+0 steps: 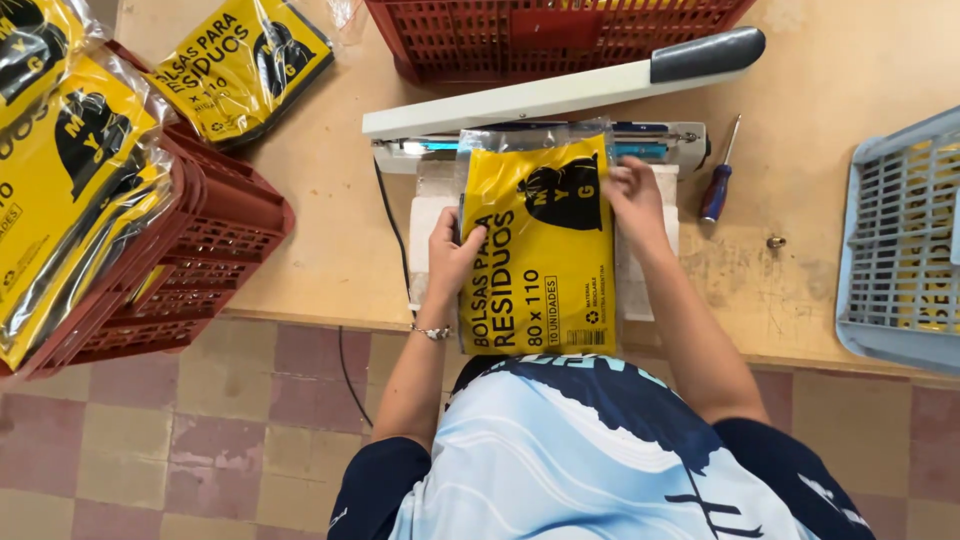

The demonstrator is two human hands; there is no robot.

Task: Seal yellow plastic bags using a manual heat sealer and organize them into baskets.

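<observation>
On the table (820,70), just in front of the person, a yellow pack (540,250) in clear wrap lies lengthwise with its far end tucked under the raised arm of a heat sealer (560,95) — the arm is white with a dark grip and stands tilted up over the sealing bar. The left hand (452,255) clasps the pack's left edge, thumb on top and fingers curled under. The right hand (632,195) pinches the pack's upper right corner, close to the bar. A bracelet (432,331) sits on the left wrist. Just right of the sealer lies a screwdriver (718,180) with a blue handle, and near it a small screw (775,241). Red crates stand at the left (200,260) and the far edge (540,35) — the left one heaped with more yellow packs (70,170). A pale blue crate (900,250) sits at the right.
</observation>
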